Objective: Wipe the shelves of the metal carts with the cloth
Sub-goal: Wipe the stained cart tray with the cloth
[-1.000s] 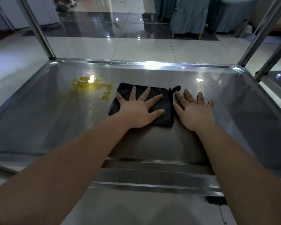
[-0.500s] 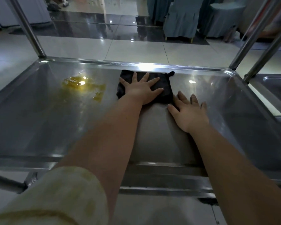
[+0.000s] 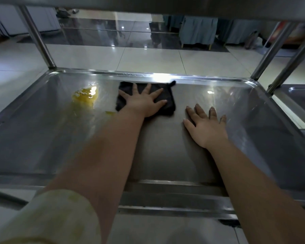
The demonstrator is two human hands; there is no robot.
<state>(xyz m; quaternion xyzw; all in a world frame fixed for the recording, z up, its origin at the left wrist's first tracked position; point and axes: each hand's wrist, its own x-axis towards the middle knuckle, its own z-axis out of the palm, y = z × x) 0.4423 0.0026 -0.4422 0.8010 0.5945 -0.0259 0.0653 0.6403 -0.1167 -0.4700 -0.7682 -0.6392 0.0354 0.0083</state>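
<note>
Both hands lie flat with fingers spread on the cart shelf [image 3: 253, 120]: the left hand [image 3: 144, 103] presses down on the dark cloth [image 3: 171, 95] near the far rim, and the right hand [image 3: 206, 127] rests bare on the metal, just beside the cloth and nearer the person. The cloth looks soft, light and limp, so it should slide readily on slick steel under a flat palm without pinching. It sits squarely beneath that palm, with a yellow spill [image 3: 85, 95] just to its left, not yet wiped.
</note>
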